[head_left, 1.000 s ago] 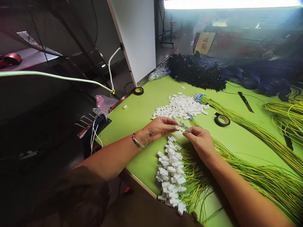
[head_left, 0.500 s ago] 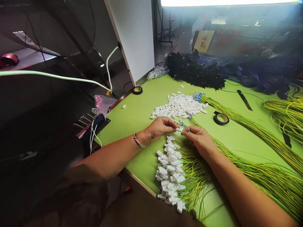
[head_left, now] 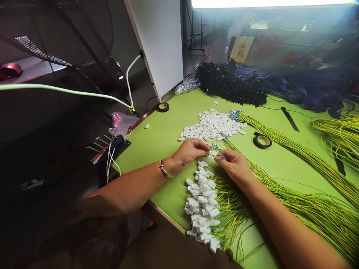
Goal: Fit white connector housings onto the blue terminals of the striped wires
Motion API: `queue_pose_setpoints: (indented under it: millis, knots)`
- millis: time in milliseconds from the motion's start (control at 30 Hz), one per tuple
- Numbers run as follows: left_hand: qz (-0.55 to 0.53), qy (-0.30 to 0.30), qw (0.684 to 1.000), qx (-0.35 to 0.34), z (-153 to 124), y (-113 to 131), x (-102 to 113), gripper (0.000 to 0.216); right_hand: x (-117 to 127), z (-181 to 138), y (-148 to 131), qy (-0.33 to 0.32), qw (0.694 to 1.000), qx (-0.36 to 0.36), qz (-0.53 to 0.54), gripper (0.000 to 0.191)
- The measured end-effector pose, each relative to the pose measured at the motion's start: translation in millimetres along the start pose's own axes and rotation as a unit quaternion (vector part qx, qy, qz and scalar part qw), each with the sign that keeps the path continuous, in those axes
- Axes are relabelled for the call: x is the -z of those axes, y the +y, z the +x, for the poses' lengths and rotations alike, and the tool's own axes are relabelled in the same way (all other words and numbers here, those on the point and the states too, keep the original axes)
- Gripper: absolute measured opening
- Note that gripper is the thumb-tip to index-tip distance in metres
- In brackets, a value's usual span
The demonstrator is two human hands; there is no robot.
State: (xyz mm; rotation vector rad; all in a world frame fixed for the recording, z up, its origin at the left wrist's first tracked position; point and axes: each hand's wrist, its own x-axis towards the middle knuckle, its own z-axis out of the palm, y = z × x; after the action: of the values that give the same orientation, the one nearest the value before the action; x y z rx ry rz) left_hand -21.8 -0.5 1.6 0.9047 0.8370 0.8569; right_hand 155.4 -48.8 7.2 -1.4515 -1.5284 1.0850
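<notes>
My left hand (head_left: 190,151) pinches a small white connector (head_left: 210,152) at its fingertips. My right hand (head_left: 235,164) pinches the blue-tipped end of a yellow-green wire (head_left: 220,156) and holds it against that connector. Both hands hover just above the green table (head_left: 157,142). Beneath them lies a bundle of yellow-green wires with white connectors fitted (head_left: 202,203). A loose heap of white connectors (head_left: 214,126) lies just beyond my hands. A silver bracelet sits on my left wrist.
Long bundles of yellow-green wires (head_left: 303,157) run to the right. A black tape roll (head_left: 262,141) lies beside them, another (head_left: 163,107) at the table's left edge. Black wire piles (head_left: 232,84) fill the back. A white panel (head_left: 159,41) stands at back left.
My hands have drawn slightly closer together and shifted a little toward me; the wire tip now meets the connector. Nothing else on the table has moved.
</notes>
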Motion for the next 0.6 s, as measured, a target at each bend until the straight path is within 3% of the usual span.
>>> queue_pose_setpoints:
  millis: [67, 267, 600]
  knots:
    - [0.006, 0.010, 1.000, -0.014, -0.7, -0.1, -1.2, 0.020, -1.2, 0.2, 1.2, 0.023, 0.999, 0.021, -0.037, 0.022]
    - [-0.014, -0.006, 0.999, 0.037, 0.1, 0.1, 0.9, 0.025, -2.5, -1.8, 6.9, 0.046, 0.990, 0.075, -0.114, 0.016]
    - [-0.035, -0.020, 0.999, 0.035, 1.4, -2.3, 3.7, 0.036, 0.1, -0.7, 4.9, 0.045, 0.995, 0.057, -0.073, 0.020]
